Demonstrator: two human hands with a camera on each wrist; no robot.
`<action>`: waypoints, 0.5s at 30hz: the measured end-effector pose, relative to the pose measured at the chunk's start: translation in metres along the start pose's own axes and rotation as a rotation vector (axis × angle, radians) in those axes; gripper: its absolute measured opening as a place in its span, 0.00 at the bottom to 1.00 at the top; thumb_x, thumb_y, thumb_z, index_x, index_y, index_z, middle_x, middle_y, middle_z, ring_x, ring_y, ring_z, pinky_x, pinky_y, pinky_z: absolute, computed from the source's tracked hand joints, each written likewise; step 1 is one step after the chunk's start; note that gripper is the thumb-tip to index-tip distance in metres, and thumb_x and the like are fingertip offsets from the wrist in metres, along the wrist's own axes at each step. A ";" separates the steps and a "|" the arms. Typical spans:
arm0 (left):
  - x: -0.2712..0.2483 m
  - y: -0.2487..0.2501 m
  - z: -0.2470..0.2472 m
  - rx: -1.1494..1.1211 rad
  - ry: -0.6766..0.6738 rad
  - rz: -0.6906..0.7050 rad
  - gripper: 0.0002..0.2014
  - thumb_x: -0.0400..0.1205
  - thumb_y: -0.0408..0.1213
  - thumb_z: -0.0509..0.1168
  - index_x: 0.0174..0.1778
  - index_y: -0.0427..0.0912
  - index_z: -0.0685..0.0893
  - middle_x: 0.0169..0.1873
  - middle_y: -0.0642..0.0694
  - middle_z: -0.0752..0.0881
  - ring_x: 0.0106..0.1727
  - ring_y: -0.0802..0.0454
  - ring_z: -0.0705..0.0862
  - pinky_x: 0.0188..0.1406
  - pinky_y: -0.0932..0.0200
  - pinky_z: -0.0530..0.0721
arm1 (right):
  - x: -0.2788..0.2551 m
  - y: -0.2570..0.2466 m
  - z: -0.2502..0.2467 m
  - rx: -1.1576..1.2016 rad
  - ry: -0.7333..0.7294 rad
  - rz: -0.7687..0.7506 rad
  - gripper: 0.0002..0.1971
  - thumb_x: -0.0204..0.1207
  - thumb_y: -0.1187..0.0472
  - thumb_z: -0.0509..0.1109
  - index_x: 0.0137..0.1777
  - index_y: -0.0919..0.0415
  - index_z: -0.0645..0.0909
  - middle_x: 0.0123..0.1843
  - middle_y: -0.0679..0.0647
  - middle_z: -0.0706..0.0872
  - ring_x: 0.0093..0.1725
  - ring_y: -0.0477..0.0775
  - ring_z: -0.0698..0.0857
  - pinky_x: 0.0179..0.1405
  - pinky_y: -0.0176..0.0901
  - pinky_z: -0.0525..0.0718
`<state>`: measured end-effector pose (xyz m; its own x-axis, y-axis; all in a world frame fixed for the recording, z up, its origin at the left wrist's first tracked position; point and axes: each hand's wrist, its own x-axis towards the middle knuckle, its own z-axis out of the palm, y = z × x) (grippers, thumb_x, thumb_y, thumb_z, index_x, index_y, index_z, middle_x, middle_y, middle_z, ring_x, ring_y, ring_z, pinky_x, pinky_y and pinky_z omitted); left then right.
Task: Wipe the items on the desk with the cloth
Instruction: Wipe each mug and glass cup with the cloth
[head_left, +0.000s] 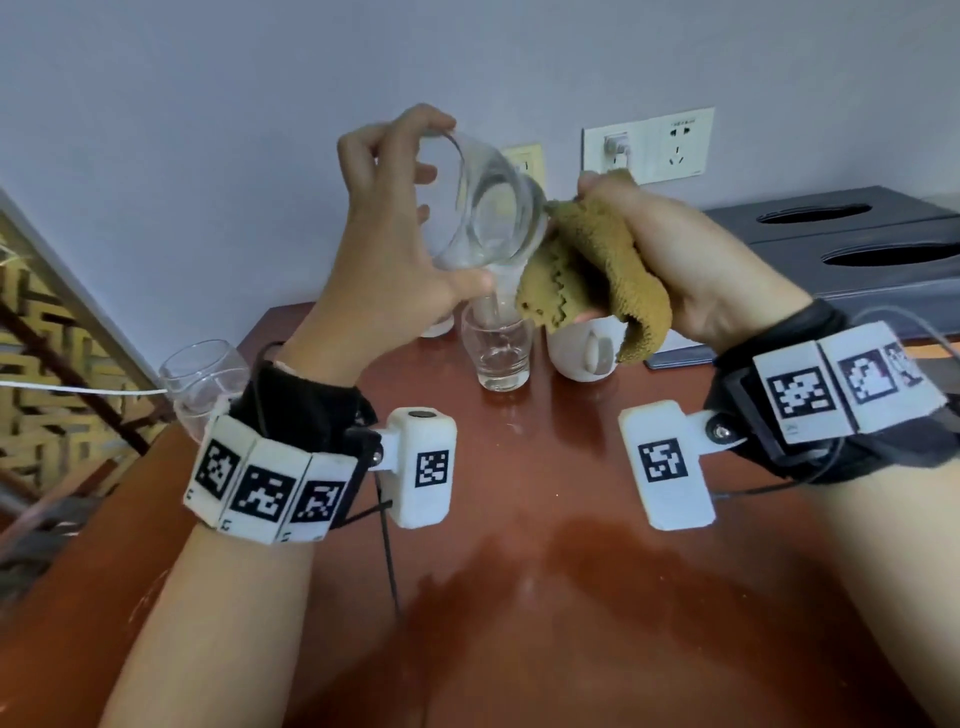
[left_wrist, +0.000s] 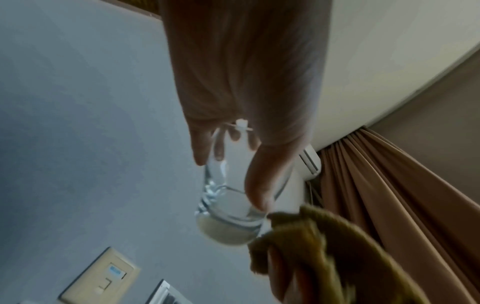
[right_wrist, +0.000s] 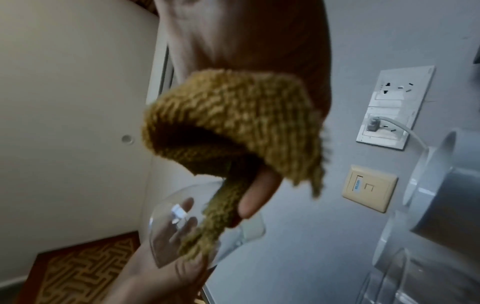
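Note:
My left hand (head_left: 395, 218) grips a clear drinking glass (head_left: 485, 208) tipped on its side above the desk, base toward the right. In the left wrist view the thumb lies along the glass (left_wrist: 228, 218) and the fingers show through it. My right hand (head_left: 670, 249) holds a bunched mustard-yellow cloth (head_left: 587, 270) whose edge touches the glass base. The right wrist view shows the cloth (right_wrist: 233, 117) draped over my fingers, with the glass (right_wrist: 179, 230) beyond it. On the red-brown desk (head_left: 519, 571) below stand a small glass (head_left: 501, 348) and a white mug (head_left: 589, 348).
A round stemless glass (head_left: 202, 379) sits at the desk's left edge. Another white cup (head_left: 439, 325) is partly hidden behind my left hand. A dark tissue box (head_left: 857, 244) stands at the back right, wall sockets (head_left: 649, 145) above the desk. A dark flat item (head_left: 680, 353) lies behind the mug.

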<state>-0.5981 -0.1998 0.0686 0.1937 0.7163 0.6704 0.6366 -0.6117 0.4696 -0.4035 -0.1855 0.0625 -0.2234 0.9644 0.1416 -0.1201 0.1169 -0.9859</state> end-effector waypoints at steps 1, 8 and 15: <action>0.001 -0.004 -0.008 0.041 -0.009 -0.069 0.43 0.61 0.33 0.80 0.70 0.51 0.66 0.59 0.56 0.59 0.60 0.61 0.72 0.58 0.73 0.76 | 0.000 0.001 0.001 -0.060 0.052 -0.014 0.12 0.80 0.49 0.65 0.42 0.56 0.81 0.31 0.48 0.86 0.30 0.45 0.86 0.32 0.35 0.83; 0.000 -0.044 -0.032 0.241 -0.090 -0.499 0.46 0.60 0.43 0.83 0.74 0.42 0.71 0.69 0.42 0.69 0.65 0.49 0.74 0.57 0.67 0.69 | 0.020 0.020 0.009 -0.566 0.234 -0.061 0.10 0.74 0.53 0.72 0.53 0.55 0.82 0.44 0.48 0.84 0.41 0.43 0.82 0.35 0.28 0.79; 0.009 -0.079 -0.005 0.236 -0.233 -0.709 0.22 0.65 0.39 0.82 0.50 0.42 0.80 0.50 0.46 0.79 0.61 0.46 0.79 0.54 0.53 0.80 | 0.041 0.043 0.027 -1.037 0.138 -0.079 0.17 0.73 0.54 0.72 0.61 0.57 0.79 0.51 0.52 0.78 0.52 0.53 0.77 0.51 0.39 0.72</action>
<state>-0.6504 -0.1466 0.0403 -0.1832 0.9773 0.1060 0.8035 0.0868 0.5889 -0.4437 -0.1470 0.0286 -0.1309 0.9562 0.2618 0.7726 0.2638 -0.5775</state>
